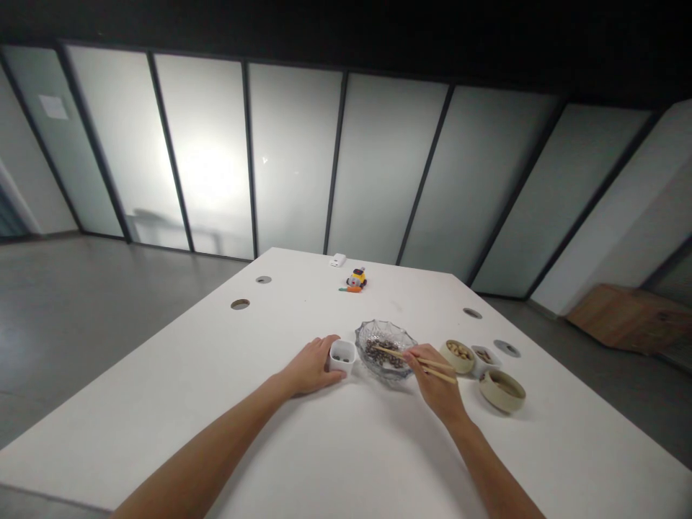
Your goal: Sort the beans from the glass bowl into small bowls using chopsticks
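In the head view, the left hand (pixel 312 366) curls part-closed round the cup (pixel 349 368); the right hand (pixel 435 391) pinches 2 chopsticks (pixel 390 352), tips among dark bits (pixel 378 357) in the glass bowl (pixel 387 373) just beside; picking seems in hand, the next move calling for tips closed on 1 bit

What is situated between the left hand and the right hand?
In the head view: the white cup held by the left hand, then the glass bowl and chopsticks from the right hand.
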`<state>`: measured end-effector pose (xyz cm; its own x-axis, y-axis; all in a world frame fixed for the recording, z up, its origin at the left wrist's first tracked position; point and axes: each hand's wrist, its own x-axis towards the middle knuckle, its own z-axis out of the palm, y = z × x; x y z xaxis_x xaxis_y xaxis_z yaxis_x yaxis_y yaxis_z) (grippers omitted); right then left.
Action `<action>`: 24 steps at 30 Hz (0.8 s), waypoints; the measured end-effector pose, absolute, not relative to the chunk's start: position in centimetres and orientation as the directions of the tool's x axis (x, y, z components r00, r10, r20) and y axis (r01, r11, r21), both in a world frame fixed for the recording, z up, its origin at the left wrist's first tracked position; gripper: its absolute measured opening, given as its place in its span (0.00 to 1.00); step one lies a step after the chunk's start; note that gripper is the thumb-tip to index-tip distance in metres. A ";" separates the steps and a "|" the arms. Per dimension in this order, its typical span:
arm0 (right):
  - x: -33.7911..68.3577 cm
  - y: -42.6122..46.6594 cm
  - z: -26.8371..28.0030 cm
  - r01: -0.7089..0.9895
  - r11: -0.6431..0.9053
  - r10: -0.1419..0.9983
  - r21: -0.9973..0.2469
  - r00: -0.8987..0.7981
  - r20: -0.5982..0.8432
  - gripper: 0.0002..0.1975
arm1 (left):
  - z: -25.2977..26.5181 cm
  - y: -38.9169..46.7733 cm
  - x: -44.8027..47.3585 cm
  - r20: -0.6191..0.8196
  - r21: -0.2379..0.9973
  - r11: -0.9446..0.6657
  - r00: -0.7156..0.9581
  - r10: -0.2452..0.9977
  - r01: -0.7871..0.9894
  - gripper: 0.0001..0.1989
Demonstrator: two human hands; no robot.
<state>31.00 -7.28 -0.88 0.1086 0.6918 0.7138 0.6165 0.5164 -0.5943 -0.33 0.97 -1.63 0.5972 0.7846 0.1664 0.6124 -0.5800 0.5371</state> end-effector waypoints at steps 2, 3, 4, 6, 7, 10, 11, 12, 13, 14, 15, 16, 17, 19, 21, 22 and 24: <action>31.0 -7.2 -1.0 0.610 0.519 0.693 -0.599 0.110 0.712 0.25 | -1.5 0.9 -0.3 0.163 0.539 -0.577 0.596 0.786 0.614 0.38; 31.0 -7.2 -1.1 0.607 0.521 0.694 -0.600 0.108 0.712 0.24 | -1.5 0.9 -0.3 0.162 0.538 -0.576 0.596 0.787 0.615 0.38; 31.0 -7.2 -1.1 0.605 0.525 0.693 -0.599 0.105 0.713 0.24 | -1.5 0.9 -0.3 0.160 0.537 -0.577 0.597 0.786 0.615 0.38; 31.0 -7.3 -1.0 0.601 0.535 0.689 -0.593 0.096 0.719 0.24 | -1.4 0.9 -0.3 0.155 0.536 -0.577 0.600 0.785 0.617 0.37; 31.0 -7.3 -1.0 0.602 0.540 0.685 -0.588 0.092 0.723 0.24 | -1.3 0.9 -0.3 0.153 0.537 -0.577 0.601 0.784 0.616 0.37; 31.0 -7.4 -0.9 0.615 0.534 0.676 -0.579 0.100 0.730 0.24 | -1.3 0.9 -0.3 0.150 0.542 -0.576 0.603 0.783 0.612 0.37; 31.1 -7.4 -0.8 0.622 0.527 0.675 -0.579 0.108 0.730 0.24 | -1.3 0.9 -0.3 0.149 0.543 -0.575 0.603 0.784 0.612 0.37; 31.1 -7.4 -0.8 0.629 0.517 0.673 -0.580 0.120 0.730 0.24 | -1.3 0.9 -0.3 0.149 0.543 -0.574 0.603 0.784 0.613 0.37; 31.1 -7.5 -0.7 0.635 0.508 0.670 -0.582 0.134 0.730 0.25 | -1.3 0.9 -0.3 0.148 0.543 -0.574 0.603 0.784 0.612 0.37; 31.2 -7.5 -0.6 0.638 0.499 0.666 -0.586 0.150 0.731 0.26 | -1.3 0.9 -0.3 0.148 0.544 -0.575 0.604 0.783 0.611 0.37; 31.2 -7.5 -0.5 0.639 0.492 0.658 -0.592 0.172 0.733 0.27 | -1.3 0.9 -0.3 0.149 0.544 -0.575 0.604 0.783 0.611 0.37; 31.2 -7.5 -0.4 0.637 0.485 0.648 -0.599 0.198 0.735 0.27 | -1.3 0.9 -0.3 0.151 0.544 -0.575 0.602 0.784 0.611 0.37; 31.2 -7.5 -0.3 0.629 0.478 0.640 -0.613 0.229 0.734 0.28 | -1.4 0.9 -0.3 0.152 0.543 -0.574 0.601 0.785 0.612 0.37; 31.1 -7.6 -0.1 0.571 0.478 0.637 -0.668 0.298 0.711 0.28 | -1.5 0.9 -0.3 0.152 0.541 -0.572 0.597 0.788 0.617 0.38; 30.7 -7.6 0.1 0.454 0.498 0.674 -0.738 0.333 0.660 0.27 | -1.7 1.0 -0.3 0.156 0.539 -0.571 0.593 0.790 0.619 0.39; 30.4 -7.7 0.3 0.397 0.507 0.700 -0.765 0.328 0.634 0.27 | -1.8 1.0 -0.3 0.160 0.538 -0.572 0.591 0.790 0.619 0.38; 29.8 -7.9 0.5 0.347 0.518 0.731 -0.782 0.296 0.615 0.27 | -1.9 1.1 -0.3 0.170 0.536 -0.574 0.587 0.791 0.618 0.38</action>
